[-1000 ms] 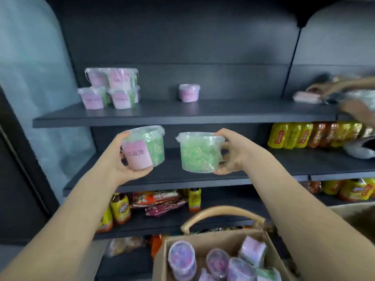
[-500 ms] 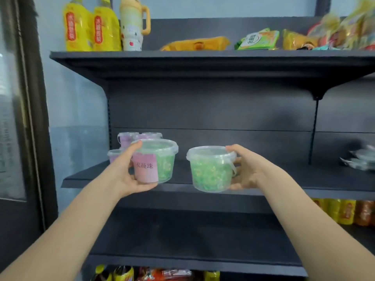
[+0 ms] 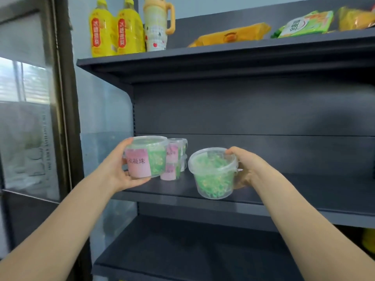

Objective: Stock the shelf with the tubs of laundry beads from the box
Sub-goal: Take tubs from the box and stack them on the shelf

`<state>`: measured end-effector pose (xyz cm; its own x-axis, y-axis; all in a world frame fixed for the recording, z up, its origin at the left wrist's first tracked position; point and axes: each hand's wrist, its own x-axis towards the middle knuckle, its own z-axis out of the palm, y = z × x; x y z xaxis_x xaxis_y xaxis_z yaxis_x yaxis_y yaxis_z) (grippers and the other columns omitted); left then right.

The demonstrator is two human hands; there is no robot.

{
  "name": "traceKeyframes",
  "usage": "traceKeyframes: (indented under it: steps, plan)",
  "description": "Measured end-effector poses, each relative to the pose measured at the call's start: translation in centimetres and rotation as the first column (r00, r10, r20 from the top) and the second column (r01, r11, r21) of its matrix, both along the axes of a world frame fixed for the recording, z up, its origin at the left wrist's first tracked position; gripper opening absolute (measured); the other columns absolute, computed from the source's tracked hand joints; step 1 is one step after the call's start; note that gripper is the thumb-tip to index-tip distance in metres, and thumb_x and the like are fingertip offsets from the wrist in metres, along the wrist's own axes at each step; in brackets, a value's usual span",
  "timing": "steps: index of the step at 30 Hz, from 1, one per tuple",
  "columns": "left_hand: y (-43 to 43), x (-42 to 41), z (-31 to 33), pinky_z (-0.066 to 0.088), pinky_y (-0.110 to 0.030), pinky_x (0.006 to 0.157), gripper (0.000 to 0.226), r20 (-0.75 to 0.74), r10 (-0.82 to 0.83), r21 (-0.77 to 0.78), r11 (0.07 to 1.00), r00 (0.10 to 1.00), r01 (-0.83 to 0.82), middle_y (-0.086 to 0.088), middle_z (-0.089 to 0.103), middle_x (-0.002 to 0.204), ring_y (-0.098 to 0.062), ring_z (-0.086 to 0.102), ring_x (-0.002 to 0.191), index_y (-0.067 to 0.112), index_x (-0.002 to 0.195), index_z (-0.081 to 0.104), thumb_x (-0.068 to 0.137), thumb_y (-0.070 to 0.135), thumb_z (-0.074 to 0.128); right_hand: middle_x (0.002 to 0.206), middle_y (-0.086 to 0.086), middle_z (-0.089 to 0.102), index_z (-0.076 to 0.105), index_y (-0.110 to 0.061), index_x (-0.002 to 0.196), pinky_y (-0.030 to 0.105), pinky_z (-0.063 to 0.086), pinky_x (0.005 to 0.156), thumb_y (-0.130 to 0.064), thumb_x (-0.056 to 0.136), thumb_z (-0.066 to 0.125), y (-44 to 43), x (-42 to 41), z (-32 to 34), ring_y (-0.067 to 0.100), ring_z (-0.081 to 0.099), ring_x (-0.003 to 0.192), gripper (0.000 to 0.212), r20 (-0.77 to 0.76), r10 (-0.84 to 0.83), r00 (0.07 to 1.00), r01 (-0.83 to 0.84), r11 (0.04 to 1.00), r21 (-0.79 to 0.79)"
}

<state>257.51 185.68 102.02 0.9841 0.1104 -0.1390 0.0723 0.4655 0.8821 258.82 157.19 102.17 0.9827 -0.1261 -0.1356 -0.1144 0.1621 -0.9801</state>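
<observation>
Right tub (image 3: pixel 213 175) tipped forward — right hand (image 3: pixel 245 169) grips it; left hand (image 3: pixel 117 171) grips left tub (image 3: pixel 146 157).

Centre and right of the frame, the middle shelf (image 3: pixel 304 187) offers open floor and tall headroom up to the top shelf (image 3: pixel 223 57) — a hand could pass in there. At centre left, stacked tubs (image 3: pixel 175 155) fill the shelf's end near the translucent side panel (image 3: pixel 109 122). The labelled tub (image 3: pixel 146 159) gripped by the left hand (image 3: pixel 119 171) hangs just before them — the tilted tub (image 3: pixel 213 175) in the right hand (image 3: pixel 247 169) occupies the front edge just beside.
</observation>
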Motion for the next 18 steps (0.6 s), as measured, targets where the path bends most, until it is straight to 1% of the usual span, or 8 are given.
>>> traceKeyframes:
  steps: [3,5,7,8,11,13,15,18]
  plan:
    - [2.9,2.9,0.0,0.056,-0.054,0.063,0.056,0.003,0.004,0.01,1.0,1.0,-0.004,-0.021,0.053,0.118,-0.042,0.058,0.1,0.015,0.113,0.049,0.074,0.049,0.07,0.109,0.014,0.06,0.059,-0.014,0.089,0.06,0.048,0.082,-0.019,0.079,0.061,2.7,2.8,0.0,0.035,0.06,0.098,0.012,0.032,-0.015,0.999,0.017,0.998,-0.054]
    - [5.0,5.2,-0.2,0.054,-0.056,0.07,0.061,0.007,0.002,0.021,1.0,1.0,-0.002,-0.021,0.052,0.121,-0.043,0.057,0.103,0.018,0.121,0.045,0.075,0.049,0.068,0.103,0.015,0.062,0.057,-0.013,0.085,0.059,0.05,0.081,-0.017,0.082,0.059,4.7,4.9,-0.2,0.035,0.061,0.094,0.006,0.061,-0.023,0.998,0.027,0.997,-0.073]
    - [7.1,7.8,-0.4,0.052,-0.057,0.077,0.06,0.003,-0.015,0.032,0.999,1.0,0.014,-0.021,0.053,0.12,-0.043,0.057,0.103,0.018,0.121,0.044,0.076,0.049,0.067,0.093,0.014,0.063,0.057,-0.011,0.084,0.059,0.05,0.083,-0.016,0.086,0.058,6.6,7.2,-0.4,0.034,0.062,0.088,0.006,0.09,-0.033,0.995,0.04,0.996,-0.08]
    - [8.1,9.1,-0.4,0.053,-0.056,0.077,0.058,-0.002,-0.029,0.036,0.999,1.0,0.029,-0.021,0.054,0.119,-0.042,0.058,0.102,0.018,0.121,0.045,0.076,0.049,0.067,0.091,0.014,0.063,0.058,-0.01,0.084,0.056,0.051,0.083,-0.015,0.086,0.058,7.7,8.4,-0.5,0.033,0.062,0.086,0.006,0.104,-0.038,0.994,0.048,0.994,-0.095]
    - [11.1,13.1,0.2,0.056,-0.055,0.067,0.05,-0.002,-0.095,0.064,0.993,0.995,0.095,-0.02,0.056,0.113,-0.04,0.06,0.098,0.016,0.113,0.05,0.078,0.048,0.066,0.089,0.015,0.066,0.063,-0.003,0.085,0.043,0.053,0.076,-0.012,0.085,0.06,10.7,12.0,0.3,0.03,0.064,0.081,0.009,0.157,-0.012,0.988,0.037,0.987,-0.155]
    - [13.1,15.7,0.8,0.056,-0.055,0.061,0.049,0.002,-0.125,0.091,0.988,0.992,0.124,-0.021,0.056,0.113,-0.04,0.061,0.096,0.015,0.111,0.052,0.078,0.049,0.065,0.082,0.013,0.068,0.067,-0.003,0.08,0.035,0.051,0.069,-0.011,0.083,0.063,12.6,14.1,1.4,0.027,0.064,0.074,0.009,0.201,0.024,0.979,0.025,0.97,-0.24]
    - [14.9,18.1,1.4,0.057,-0.054,0.057,0.055,0.005,-0.132,0.102,0.986,0.991,0.131,-0.021,0.056,0.112,-0.04,0.061,0.095,0.015,0.117,0.05,0.078,0.05,0.065,0.082,0.012,0.07,0.07,-0.003,0.08,0.035,0.051,0.072,-0.011,0.083,0.064,14.4,16.0,2.7,0.026,0.064,0.075,0.01,0.239,0.059,0.969,0.013,0.957,-0.291]
    - [17.0,20.9,1.7,0.056,-0.052,0.051,0.055,0.012,-0.137,0.08,0.988,0.991,0.135,-0.019,0.055,0.112,-0.039,0.06,0.094,0.017,0.117,0.05,0.077,0.051,0.065,0.096,0.011,0.072,0.071,0.0,0.095,0.036,0.051,0.087,-0.013,0.087,0.063,17.1,18.7,4.4,0.025,0.067,0.087,0.018,0.245,0.162,0.956,-0.064,0.929,-0.365]
